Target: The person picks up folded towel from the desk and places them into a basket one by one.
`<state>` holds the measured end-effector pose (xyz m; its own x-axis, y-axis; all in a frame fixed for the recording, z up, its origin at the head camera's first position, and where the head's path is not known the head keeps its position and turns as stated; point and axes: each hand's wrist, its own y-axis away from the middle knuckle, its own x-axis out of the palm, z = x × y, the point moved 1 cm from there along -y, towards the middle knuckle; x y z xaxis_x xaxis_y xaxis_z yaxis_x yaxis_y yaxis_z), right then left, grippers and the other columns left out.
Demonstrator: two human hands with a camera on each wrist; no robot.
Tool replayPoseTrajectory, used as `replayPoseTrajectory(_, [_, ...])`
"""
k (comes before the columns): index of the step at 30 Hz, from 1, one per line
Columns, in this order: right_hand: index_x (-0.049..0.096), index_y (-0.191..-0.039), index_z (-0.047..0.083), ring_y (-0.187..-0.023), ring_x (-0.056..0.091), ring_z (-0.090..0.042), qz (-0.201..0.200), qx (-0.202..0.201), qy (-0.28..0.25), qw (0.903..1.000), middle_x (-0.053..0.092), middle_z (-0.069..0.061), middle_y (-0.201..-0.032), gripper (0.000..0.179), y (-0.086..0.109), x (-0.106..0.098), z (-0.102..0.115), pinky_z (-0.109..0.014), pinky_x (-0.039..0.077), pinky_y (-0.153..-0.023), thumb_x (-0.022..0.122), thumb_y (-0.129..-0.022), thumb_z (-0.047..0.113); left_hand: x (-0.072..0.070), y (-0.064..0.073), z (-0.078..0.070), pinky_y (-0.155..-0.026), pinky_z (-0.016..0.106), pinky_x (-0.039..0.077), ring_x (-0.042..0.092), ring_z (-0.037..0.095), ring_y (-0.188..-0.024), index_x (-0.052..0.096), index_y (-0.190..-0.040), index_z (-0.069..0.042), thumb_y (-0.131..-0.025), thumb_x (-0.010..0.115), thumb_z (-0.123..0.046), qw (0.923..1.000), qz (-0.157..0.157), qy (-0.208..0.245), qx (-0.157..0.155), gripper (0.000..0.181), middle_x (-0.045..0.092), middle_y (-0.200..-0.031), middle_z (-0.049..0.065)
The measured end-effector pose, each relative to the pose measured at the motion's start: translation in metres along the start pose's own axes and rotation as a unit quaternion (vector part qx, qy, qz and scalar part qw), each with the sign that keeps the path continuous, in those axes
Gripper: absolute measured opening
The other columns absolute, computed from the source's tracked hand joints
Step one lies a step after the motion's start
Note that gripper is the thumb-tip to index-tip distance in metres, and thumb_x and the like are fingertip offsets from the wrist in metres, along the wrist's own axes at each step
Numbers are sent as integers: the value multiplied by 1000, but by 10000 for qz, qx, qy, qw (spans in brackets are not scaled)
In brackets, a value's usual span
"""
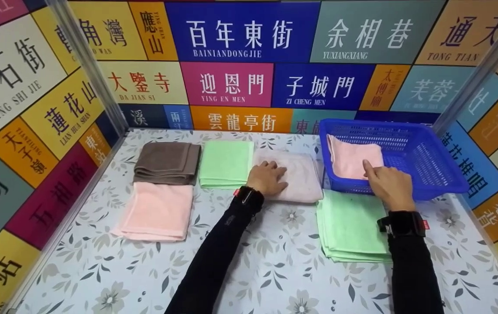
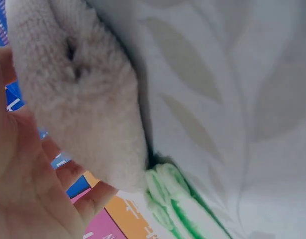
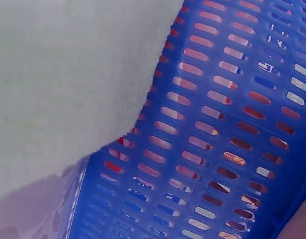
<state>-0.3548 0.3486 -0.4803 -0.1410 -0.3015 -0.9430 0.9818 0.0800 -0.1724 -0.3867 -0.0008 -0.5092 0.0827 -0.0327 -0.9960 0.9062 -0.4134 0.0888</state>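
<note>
My left hand (image 1: 267, 179) rests on a folded pale, nearly white towel (image 1: 300, 181) in the middle of the table. In the left wrist view its fingers (image 2: 95, 199) lie spread along the towel's plush edge (image 2: 88, 99). My right hand (image 1: 392, 186) reaches over the front rim of a blue perforated basket (image 1: 438, 183). Its thumb overlaps a folded pink towel (image 1: 353, 157) that leans inside the basket's left part; the other fingers are hidden behind the hand. Below the basket, next to the right wrist, lies a stack of green towels (image 1: 353, 231).
Left of the pale towel sits a folded green towel (image 1: 227, 163), then a brown one (image 1: 166, 161). Another pink towel (image 1: 158, 213) lies in front of the brown one. Walls with printed street names (image 1: 240, 32) enclose the flower-patterned table (image 1: 270, 279) at the back and sides.
</note>
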Motion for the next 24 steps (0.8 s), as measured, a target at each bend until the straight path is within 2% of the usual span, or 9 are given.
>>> replayPoseTrajectory(5, [82,-103,7,-97,66,-55,58,33,1,10000,74,-30,-107,87,1,0,-1,-62,47,-74,14,-108,63,5,10,-4,-111,46,46,45,27,-141,39,-160,-29,-105,41,-61,9996,-5,-262,76,64,47,-156,6])
replayPoseTrajectory(12, [82,-102,6,-96,67,-53,29,-2,-34,10000,75,-29,-104,88,2,-2,0,-61,47,-73,14,-108,63,9,26,-10,-118,50,41,38,27,-150,35,-162,-28,-105,35,-64,9984,24,-554,122,67,38,-166,5])
replayPoseTrajectory(16, [81,-102,7,-97,67,-53,56,-6,-34,10000,75,-28,-106,88,2,-2,1,-61,47,-74,14,-108,63,7,37,-14,-114,49,45,44,27,-146,38,-161,-27,-105,36,-64,9973,29,-681,259,67,44,-161,5])
replayPoseTrajectory(19, [81,-102,6,-96,67,-54,64,-6,-33,10000,74,-29,-106,88,2,-1,1,-61,47,-73,14,-108,63,8,46,-14,-110,47,48,47,26,-141,40,-160,-27,-104,40,-64,9971,-84,-658,372,67,48,-157,5])
replayPoseTrajectory(24, [82,-100,7,-94,67,-53,-76,-14,-16,10000,74,-29,-104,86,2,0,2,-62,47,-72,16,-109,61,13,60,-11,-108,46,49,50,25,-137,46,-157,-26,-103,45,-61,9971,-390,-359,545,65,53,-152,5])
